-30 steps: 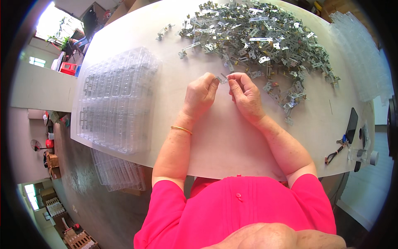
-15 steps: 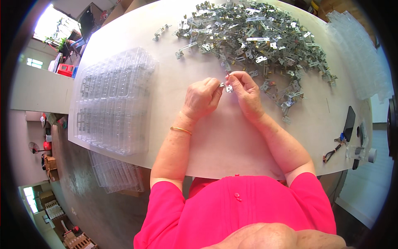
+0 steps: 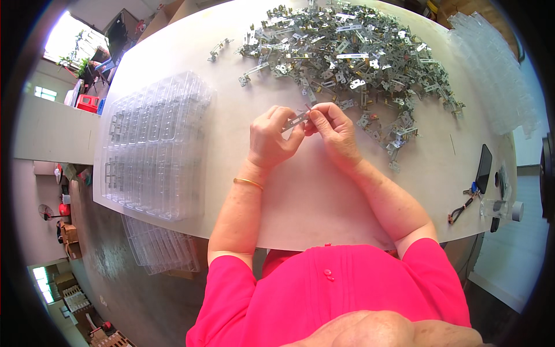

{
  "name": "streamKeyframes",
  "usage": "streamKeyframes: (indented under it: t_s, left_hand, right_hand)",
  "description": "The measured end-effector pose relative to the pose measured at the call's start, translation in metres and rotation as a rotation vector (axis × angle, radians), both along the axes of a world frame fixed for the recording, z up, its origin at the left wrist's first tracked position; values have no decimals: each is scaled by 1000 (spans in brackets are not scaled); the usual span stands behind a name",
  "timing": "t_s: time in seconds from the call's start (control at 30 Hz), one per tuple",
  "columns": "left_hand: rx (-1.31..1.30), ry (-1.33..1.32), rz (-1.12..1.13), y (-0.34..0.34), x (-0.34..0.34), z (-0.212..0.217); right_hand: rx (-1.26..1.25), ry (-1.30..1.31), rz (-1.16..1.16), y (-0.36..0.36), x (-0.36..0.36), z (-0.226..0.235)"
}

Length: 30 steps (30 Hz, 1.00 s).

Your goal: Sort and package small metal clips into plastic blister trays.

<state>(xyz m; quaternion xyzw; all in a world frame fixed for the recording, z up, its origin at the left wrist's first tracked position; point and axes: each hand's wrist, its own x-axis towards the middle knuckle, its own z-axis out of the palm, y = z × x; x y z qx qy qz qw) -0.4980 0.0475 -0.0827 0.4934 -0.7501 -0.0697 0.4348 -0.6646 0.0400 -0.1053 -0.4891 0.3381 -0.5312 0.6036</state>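
A slotted metal bracket (image 3: 296,121) lies at a slant between the thumb and fingers of my left hand (image 3: 268,140), in front of the pile. My right hand (image 3: 337,136) is closed in a pinch at the bracket's right end. A thin dark tip shows by its fingertips, too small to name. Just beyond both hands spreads a large heap of metal brackets (image 3: 354,56), some with brass-coloured parts. Two brackets lie apart at the heap's left side, one of them a long bracket (image 3: 254,72).
Stacked clear plastic trays (image 3: 153,156) with metal pieces inside stand at the left of the white table (image 3: 324,214). More clear trays (image 3: 491,69) lie at the far right. A phone (image 3: 484,168), keys (image 3: 473,189) and a clear bottle (image 3: 500,209) are near the right edge.
The bracket has turned in my left hand, so its long slotted side now shows. My left fingers have spread wider around it. My right hand stays pinched close by.
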Motion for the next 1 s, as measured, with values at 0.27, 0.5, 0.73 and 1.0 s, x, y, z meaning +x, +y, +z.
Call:
streamKeyframes:
  t_s: [0.27,0.5,0.73,1.0]
  left_hand:
    - [727,394,-300,1,17,4]
    - [579,556,-164,-1,10,-8]
    - [396,382,-79,1,1,-3]
    - [137,79,-112,-3,3,-9]
  right_hand:
    - [-31,-76,-56,-4,-1,-1]
    - [-136,233,-193,2,1,0]
    - [-204,373,-205,4,1,7]
    - [-220,453,-228,1,-3,11]
